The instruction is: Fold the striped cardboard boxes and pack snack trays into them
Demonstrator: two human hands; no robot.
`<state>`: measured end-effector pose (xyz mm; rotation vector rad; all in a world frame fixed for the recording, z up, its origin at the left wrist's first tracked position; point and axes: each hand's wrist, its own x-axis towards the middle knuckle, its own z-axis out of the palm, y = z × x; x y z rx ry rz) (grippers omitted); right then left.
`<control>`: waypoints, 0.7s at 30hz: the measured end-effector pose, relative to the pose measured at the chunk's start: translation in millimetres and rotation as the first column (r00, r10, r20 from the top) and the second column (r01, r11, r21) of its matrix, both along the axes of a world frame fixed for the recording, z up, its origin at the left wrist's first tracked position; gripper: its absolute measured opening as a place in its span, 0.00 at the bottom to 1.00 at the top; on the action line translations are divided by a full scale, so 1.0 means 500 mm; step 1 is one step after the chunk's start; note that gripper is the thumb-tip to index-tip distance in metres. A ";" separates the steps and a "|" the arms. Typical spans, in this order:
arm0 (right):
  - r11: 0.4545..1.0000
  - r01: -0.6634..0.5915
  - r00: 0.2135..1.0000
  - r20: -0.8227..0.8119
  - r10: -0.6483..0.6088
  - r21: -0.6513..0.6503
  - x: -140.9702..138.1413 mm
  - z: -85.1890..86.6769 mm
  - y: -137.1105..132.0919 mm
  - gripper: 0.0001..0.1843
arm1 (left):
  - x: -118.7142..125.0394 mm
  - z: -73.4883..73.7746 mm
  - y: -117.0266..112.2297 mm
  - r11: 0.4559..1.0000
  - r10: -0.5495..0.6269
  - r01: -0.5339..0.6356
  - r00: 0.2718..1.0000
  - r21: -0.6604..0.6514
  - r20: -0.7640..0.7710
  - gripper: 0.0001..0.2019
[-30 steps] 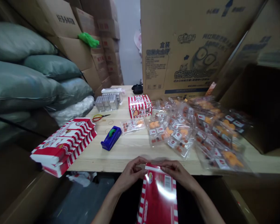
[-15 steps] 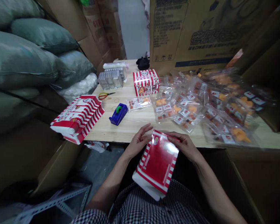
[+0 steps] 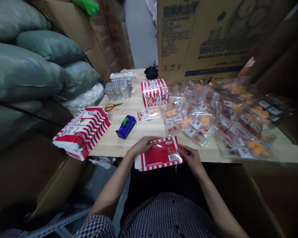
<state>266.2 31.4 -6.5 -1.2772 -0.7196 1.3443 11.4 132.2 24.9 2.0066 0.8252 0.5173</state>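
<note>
A flat red carton with white-striped edges (image 3: 159, 155) is held between my hands at the table's front edge, its red printed face turned up. My left hand (image 3: 146, 145) grips its upper left edge, thumb over the top. At the right end, my right hand (image 3: 190, 157) pinches the carton's edge between thumb and fingers. Beyond them on the table lie a blue tape dispenser with green tape (image 3: 126, 126) and a clear packet of small toy pieces (image 3: 147, 114). A folded-up striped box (image 3: 155, 92) stands farther back.
On the left rests a stack of flat striped cartons (image 3: 81, 132), with scissors (image 3: 113, 106) and rubber bands behind it. Clear cases (image 3: 118, 89) stand at the back left. Many clear toy packets (image 3: 198, 119) cover the table's right side, before a large cardboard box (image 3: 203, 39).
The carton has turned from upright slant to lying sideways and moved up toward the table edge. My left hand has shifted onto its top edge; the right hand now holds its right end.
</note>
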 end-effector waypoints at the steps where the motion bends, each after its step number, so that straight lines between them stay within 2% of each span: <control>1: 1.000 0.018 1.000 0.008 -0.018 -0.002 0.001 -0.009 0.004 0.28 | 0.009 -0.010 0.020 0.999 -0.010 0.011 1.000 0.035 -0.027 0.20; 5: 0.995 0.096 0.995 0.038 -0.095 -0.010 0.009 -0.032 0.009 0.29 | 0.057 -0.046 0.064 0.991 -0.019 0.029 0.997 0.134 -0.071 0.18; 9: 0.987 0.157 0.987 0.043 -0.155 -0.028 0.025 -0.039 -0.008 0.29 | 0.090 -0.056 0.072 0.975 -0.014 0.033 0.996 0.218 -0.092 0.16; 12: 0.974 0.218 0.975 0.045 -0.216 -0.058 0.034 -0.045 -0.028 0.27 | 0.079 -0.050 0.110 0.946 0.150 -0.105 0.981 0.308 -0.127 0.23; 14: 0.969 0.236 0.971 0.050 -0.233 -0.068 0.038 -0.050 -0.040 0.25 | 0.056 -0.046 0.160 0.900 0.318 -0.249 0.936 0.356 -0.150 0.31; 16: 0.970 0.231 0.972 0.045 -0.229 -0.074 0.039 -0.053 -0.047 0.25 | 0.032 -0.044 0.217 0.863 0.430 -0.346 0.886 0.367 -0.175 0.35; 18: 0.972 0.223 0.975 0.033 -0.222 -0.073 0.035 -0.053 -0.045 0.25 | 0.015 -0.043 0.265 0.848 0.480 -0.392 0.854 0.357 -0.202 0.33; 21: 0.980 0.196 0.980 0.044 -0.194 -0.046 0.018 -0.050 -0.023 0.25 | 0.004 -0.036 0.301 0.838 0.514 -0.440 0.835 0.324 -0.197 0.21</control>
